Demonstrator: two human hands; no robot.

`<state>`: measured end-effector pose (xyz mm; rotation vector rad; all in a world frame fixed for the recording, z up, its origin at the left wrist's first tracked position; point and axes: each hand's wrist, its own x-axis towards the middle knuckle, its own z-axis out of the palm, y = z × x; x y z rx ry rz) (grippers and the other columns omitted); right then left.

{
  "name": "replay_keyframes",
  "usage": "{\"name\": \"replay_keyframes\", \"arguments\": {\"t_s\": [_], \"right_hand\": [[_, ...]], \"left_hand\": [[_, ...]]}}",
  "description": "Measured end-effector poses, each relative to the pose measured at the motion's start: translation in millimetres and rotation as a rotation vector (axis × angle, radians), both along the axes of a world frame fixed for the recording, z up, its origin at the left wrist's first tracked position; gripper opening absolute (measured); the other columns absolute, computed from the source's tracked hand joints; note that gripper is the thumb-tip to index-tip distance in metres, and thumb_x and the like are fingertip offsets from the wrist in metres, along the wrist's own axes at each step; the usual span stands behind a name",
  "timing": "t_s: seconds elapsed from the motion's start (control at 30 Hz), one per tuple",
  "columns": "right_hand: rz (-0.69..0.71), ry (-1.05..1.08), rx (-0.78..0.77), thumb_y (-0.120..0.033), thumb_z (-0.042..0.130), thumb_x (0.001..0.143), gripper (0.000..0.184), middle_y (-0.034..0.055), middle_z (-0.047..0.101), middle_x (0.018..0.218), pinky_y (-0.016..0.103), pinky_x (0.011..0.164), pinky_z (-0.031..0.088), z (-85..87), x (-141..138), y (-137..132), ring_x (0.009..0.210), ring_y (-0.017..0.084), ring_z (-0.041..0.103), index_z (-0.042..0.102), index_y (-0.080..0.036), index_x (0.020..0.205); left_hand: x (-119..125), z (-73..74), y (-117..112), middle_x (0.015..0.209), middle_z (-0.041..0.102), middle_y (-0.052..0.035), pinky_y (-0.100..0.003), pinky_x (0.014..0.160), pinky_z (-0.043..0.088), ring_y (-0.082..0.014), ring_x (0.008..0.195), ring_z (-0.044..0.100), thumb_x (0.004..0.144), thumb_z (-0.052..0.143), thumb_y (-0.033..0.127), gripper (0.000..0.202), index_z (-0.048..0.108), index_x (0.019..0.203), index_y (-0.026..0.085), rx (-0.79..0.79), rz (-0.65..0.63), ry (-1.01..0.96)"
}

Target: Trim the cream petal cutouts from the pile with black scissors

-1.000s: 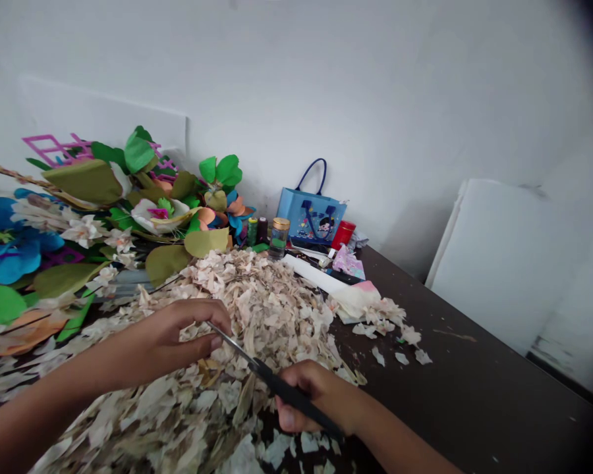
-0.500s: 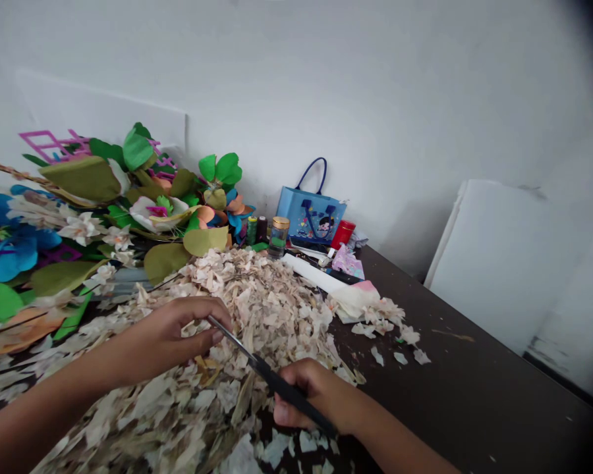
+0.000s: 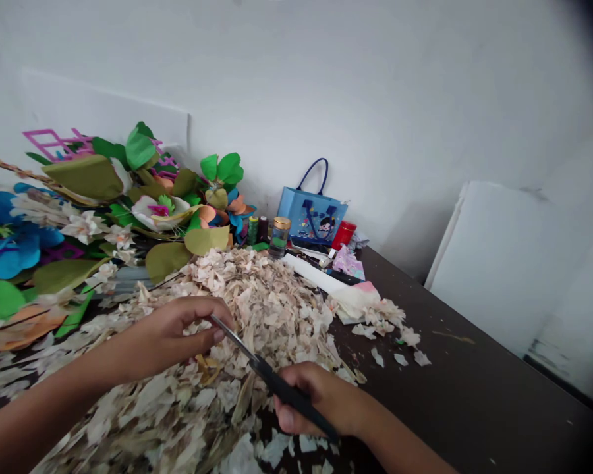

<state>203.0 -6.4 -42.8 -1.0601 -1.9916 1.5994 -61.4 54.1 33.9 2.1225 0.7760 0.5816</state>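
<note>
My right hand [image 3: 316, 398] is wrapped round the black handle of what look like scissors [image 3: 282, 387], seen edge-on. Their thin metal blade slants up and left to the fingertips of my left hand [image 3: 188, 332]. That hand's fingers curl toward the thumb, close about the blade tip; whatever they pinch is too small or hidden to make out. Both hands are over a wide heap of pale, dry, petal-like scraps [image 3: 271, 316]. A yellowish scrap [image 3: 206, 370] lies just below my left hand.
Colourful artificial flowers [image 3: 153, 210] fill the left. Behind the heap stand thread spools [image 3: 253, 230], a gold-lidded jar [image 3: 279, 237], a blue bag [image 3: 311, 214] and a red can [image 3: 344, 235]. A white roll [image 3: 316, 273] lies near the dark table's [image 3: 454, 375] right edge.
Hardly anything differs: both hands keep their hold and place, and the whole view has shifted very slightly.
</note>
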Motion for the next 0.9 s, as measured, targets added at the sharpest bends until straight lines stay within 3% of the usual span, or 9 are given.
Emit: {"name": "replay_keyframes", "arguments": {"t_s": [0.23,0.37,0.53,0.63,0.8,0.9], "right_hand": [[0.113,0.068,0.047,-0.070,0.052,0.076,0.060,0.0004,0.050,0.078,0.020,0.057,0.038,15.5,0,-5,0.063,0.010,0.044,0.055,-0.013,0.096],[0.118,0.105,0.044,-0.069,0.053,0.076,0.060,0.0028,0.053,0.080,0.022,0.060,0.042,10.8,0,-6,0.067,0.012,0.048,0.055,-0.013,0.099],[-0.131,0.203,0.291,-0.072,0.049,0.077,0.061,0.0054,0.056,0.076,0.026,0.061,0.044,-6.2,-5,1,0.065,0.015,0.052,0.060,-0.013,0.089],[-0.306,0.254,0.410,-0.078,0.046,0.073,0.067,0.0079,0.056,0.081,0.031,0.067,0.044,-6.0,-6,4,0.073,0.020,0.054,0.060,-0.014,0.090],[-0.458,0.321,0.513,-0.078,0.033,0.078,0.066,0.0098,0.055,0.088,0.035,0.074,0.044,1.3,-3,0,0.082,0.023,0.053,0.058,-0.018,0.094],[-0.511,0.324,0.516,-0.076,0.031,0.080,0.063,0.0085,0.052,0.086,0.035,0.073,0.045,-1.5,-3,-2,0.081,0.023,0.051,0.053,-0.020,0.094]], "left_hand": [[-4,-3.4,2,0.085,0.059,-0.0025,-0.026,0.071,0.046,-0.0149,0.082,0.055,0.089,0.046,0.032,0.020,0.059,0.091,0.018,-0.056,0.024,-0.024],[-9,-6.3,8,0.085,0.061,-0.0034,-0.025,0.071,0.045,-0.0156,0.083,0.055,0.087,0.049,0.035,0.021,0.058,0.089,0.017,-0.057,0.102,-0.130],[-18,-6.0,17,0.078,0.064,-0.0030,-0.024,0.070,0.044,-0.0153,0.075,0.059,0.085,0.050,0.038,0.023,0.059,0.083,0.017,0.163,0.250,-0.023],[-23,-9.9,24,0.070,0.063,-0.0010,-0.022,0.065,0.043,-0.0147,0.068,0.057,0.085,0.046,0.038,0.027,0.057,0.072,0.018,0.266,0.296,0.069],[-25,-29.5,41,0.050,0.049,0.0028,-0.022,0.050,0.034,-0.0129,0.049,0.047,0.084,0.044,0.037,0.035,0.046,0.054,0.019,0.418,0.308,0.190],[-19,-40.1,48,0.058,0.055,0.0003,-0.023,0.055,0.038,-0.0147,0.056,0.053,0.087,0.041,0.034,0.032,0.052,0.061,0.019,0.482,0.270,0.222]]}}
